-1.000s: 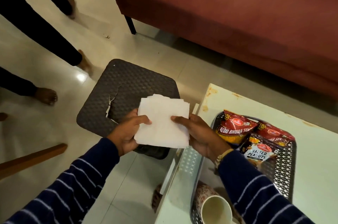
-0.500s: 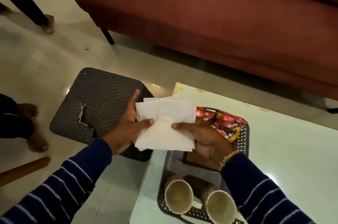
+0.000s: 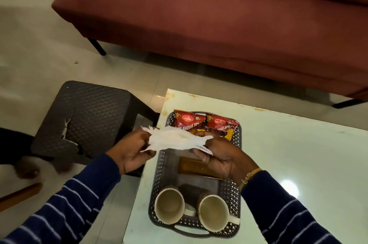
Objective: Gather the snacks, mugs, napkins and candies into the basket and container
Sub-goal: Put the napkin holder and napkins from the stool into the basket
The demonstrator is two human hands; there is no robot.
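A stack of white napkins is held nearly flat between my left hand and my right hand, over the left rim of the black perforated basket. The basket stands on the pale table and holds two red snack packets at its far end. A brown bar-shaped packet lies in the middle, partly under my right hand. Two cream mugs, the left mug and the right mug, stand upright at the near end.
The pale table has bare surface to the right of the basket. A dark woven stool with a cracked top stands on the floor at the left. A red sofa runs across the back. A person's foot is at the left.
The napkins have tipped from facing me to nearly flat and moved right over the basket's left rim. The view has shifted right, bringing the whole basket and both mugs into sight.
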